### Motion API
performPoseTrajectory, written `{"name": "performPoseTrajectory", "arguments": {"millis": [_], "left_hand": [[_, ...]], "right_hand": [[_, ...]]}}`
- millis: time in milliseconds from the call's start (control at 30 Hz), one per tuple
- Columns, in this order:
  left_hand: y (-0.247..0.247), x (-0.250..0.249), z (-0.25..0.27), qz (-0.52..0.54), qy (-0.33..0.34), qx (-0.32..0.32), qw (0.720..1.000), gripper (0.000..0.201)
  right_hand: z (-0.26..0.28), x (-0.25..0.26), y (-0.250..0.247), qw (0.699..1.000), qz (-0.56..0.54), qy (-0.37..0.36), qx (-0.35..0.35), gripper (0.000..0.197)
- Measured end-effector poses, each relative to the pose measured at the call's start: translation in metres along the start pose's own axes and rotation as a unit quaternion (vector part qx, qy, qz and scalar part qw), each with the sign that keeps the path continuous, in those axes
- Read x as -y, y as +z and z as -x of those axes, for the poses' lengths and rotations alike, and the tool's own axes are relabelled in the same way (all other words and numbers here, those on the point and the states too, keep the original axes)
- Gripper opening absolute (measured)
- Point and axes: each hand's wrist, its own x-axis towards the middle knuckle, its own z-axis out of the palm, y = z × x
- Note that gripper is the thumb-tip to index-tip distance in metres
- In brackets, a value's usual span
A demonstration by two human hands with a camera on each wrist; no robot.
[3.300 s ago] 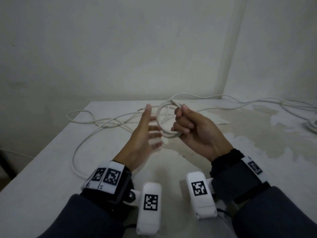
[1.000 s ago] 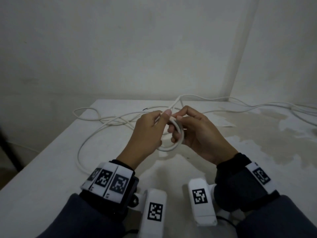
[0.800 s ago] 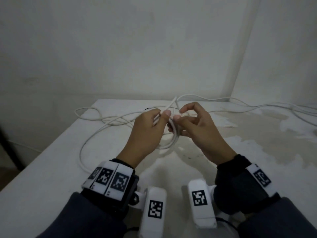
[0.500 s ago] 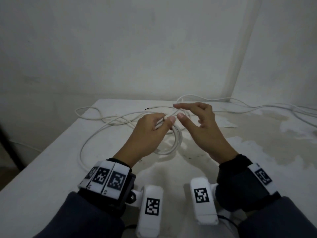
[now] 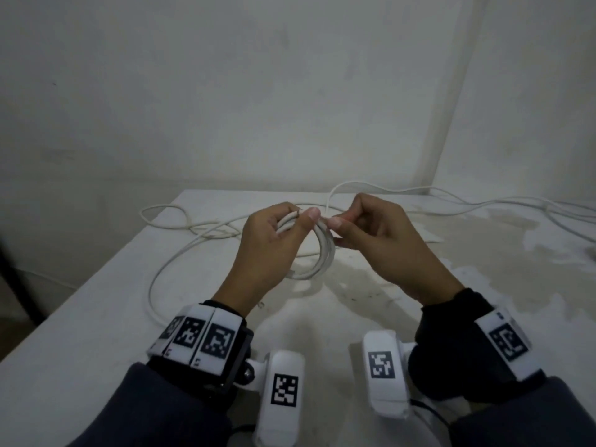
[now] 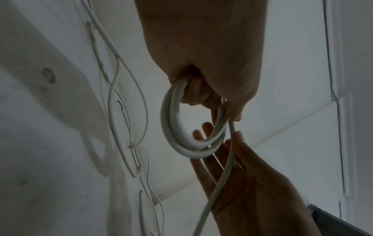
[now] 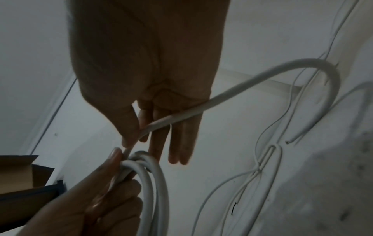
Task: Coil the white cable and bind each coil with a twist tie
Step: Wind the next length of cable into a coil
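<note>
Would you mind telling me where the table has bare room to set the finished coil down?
The near table, between the two wrists and below the coil, looks bare, as does its near left edge. Behind the left hand, loose cable loops crowd the surface.

Dark navy sleeves (image 5: 167, 411) run up both forearms, and each wrist carries a black strap with a band of white blocks printed with black-and-white square tag markers: three show side by side on the left wrist band (image 5: 201, 338), one faces up on the right wrist band (image 5: 508, 341). Off the inner side of each wrist juts a rounded white camera housing, the left housing (image 5: 282, 395) joined to its strap by a small metal ball mount, the right housing (image 5: 383, 372) trailing a thin black lead, each stamped with its own square tag. Both hands are bare, the left hand (image 5: 267, 250) and the right hand (image 5: 383, 243) alike: no gloves, no rings visible.
</note>
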Motion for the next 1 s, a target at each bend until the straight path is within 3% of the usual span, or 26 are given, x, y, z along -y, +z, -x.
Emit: {"name": "performPoseTrajectory", "arguments": {"millis": [100,200,267,400,533,800,900,1000], "left_hand": [[0.004,-0.004,0.002,0.036,-0.015,-0.022,0.999,0.023],[0.004,0.001,0.000,0.072,-0.044,-0.057,0.995,0.027],[0.004,0.004,0.001,0.094,-0.077,-0.066,0.990,0.029],[0.006,0.006,0.003,0.162,-0.136,-0.062,0.975,0.033],[0.009,0.004,0.003,0.253,-0.169,-0.040,0.952,0.035],[0.009,0.006,0.004,0.301,-0.180,-0.035,0.936,0.028],[0.008,0.003,0.003,0.313,-0.174,-0.037,0.933,0.030],[0.007,0.002,0.003,0.294,-0.166,-0.023,0.941,0.028]], "right_hand": [[0.004,0.004,0.006,0.978,-0.165,0.107,0.070,0.017],[0.006,0.007,0.015,0.942,-0.280,0.171,0.075,0.010],[0.006,0.006,0.020,0.929,-0.304,0.194,0.079,0.010],[0.007,0.005,0.023,0.922,-0.285,0.238,0.113,0.035],[0.005,0.003,0.021,0.910,-0.327,0.231,0.110,0.031],[0.007,-0.012,0.019,0.869,-0.418,0.215,0.159,0.025],[0.006,-0.012,0.025,0.883,-0.409,0.189,0.131,0.017],[0.005,-0.008,0.030,0.891,-0.405,0.183,0.091,0.023]]}}
